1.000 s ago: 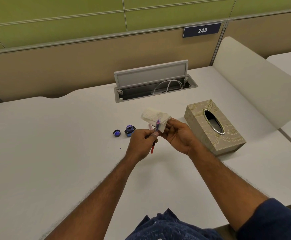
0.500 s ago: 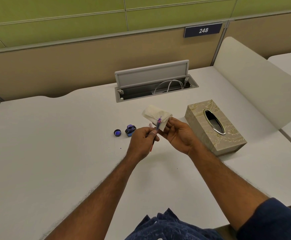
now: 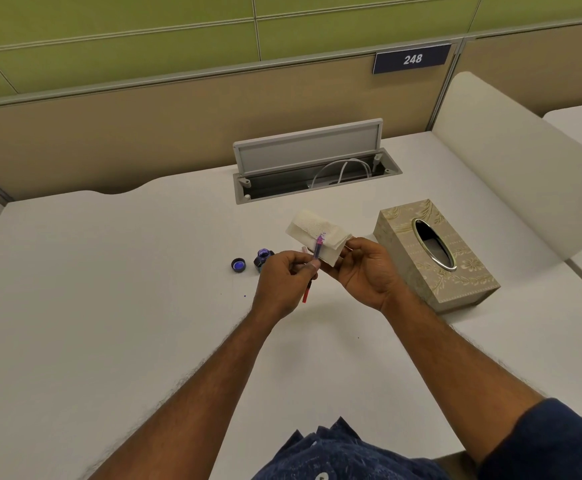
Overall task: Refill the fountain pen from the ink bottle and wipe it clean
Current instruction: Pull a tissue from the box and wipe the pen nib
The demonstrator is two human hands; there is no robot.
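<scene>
My left hand [image 3: 284,280] grips a slim red fountain pen [image 3: 307,292], tip up, its purple-stained front end resting against a folded white tissue [image 3: 319,235]. My right hand [image 3: 365,273] holds that tissue from the right side, just behind the pen's tip. A small purple ink mark shows on the tissue. The open ink bottle [image 3: 263,258] stands on the desk just left of my left hand, partly hidden by it. Its blue cap [image 3: 238,265] lies further left, inside facing up.
A beige patterned tissue box [image 3: 455,271] stands right of my hands. An open cable hatch [image 3: 312,161] with a white cable sits at the back of the white desk [image 3: 109,306]. A curved divider [image 3: 511,174] bounds the right side. Tiny ink specks dot the desk near the cap.
The pen's tip has stayed against the tissue while my left hand shifted slightly; both hands remain in nearly the same place.
</scene>
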